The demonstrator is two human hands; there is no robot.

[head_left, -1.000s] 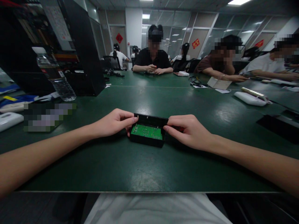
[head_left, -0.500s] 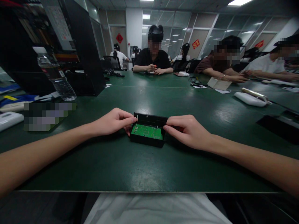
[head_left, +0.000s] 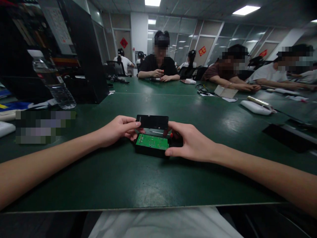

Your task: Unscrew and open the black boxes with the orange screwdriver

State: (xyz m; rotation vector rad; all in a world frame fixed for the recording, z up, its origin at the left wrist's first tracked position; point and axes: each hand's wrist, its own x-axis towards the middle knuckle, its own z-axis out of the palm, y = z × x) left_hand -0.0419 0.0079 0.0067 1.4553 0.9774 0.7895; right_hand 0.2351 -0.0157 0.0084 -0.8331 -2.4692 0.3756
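Observation:
A black plastic box [head_left: 151, 151] sits on the green table with a green circuit board [head_left: 152, 141] inside it. Its flat black cover [head_left: 153, 122] is raised behind and above it, apart from the box. My left hand [head_left: 121, 130] pinches the cover's left end between thumb and fingers, its lower fingers close to the box's left end. My right hand [head_left: 192, 140] has its thumb on the box's near right corner, with the fingers curled behind, near the cover's right edge. A thin metal shaft [head_left: 156, 132] with a red part shows behind the box, next to my right fingers.
A tall black computer case [head_left: 96, 66] and a water bottle [head_left: 53, 79] stand at the left. A white pouch-like object [head_left: 255, 107] and a dark flat object [head_left: 284, 135] lie at the right. Across the table sits a person in black [head_left: 159, 64], with others further right.
The cover has risen away from the box and now stands separate from it. My right hand's thumb has moved down onto the box's near corner. The view has shifted slightly.

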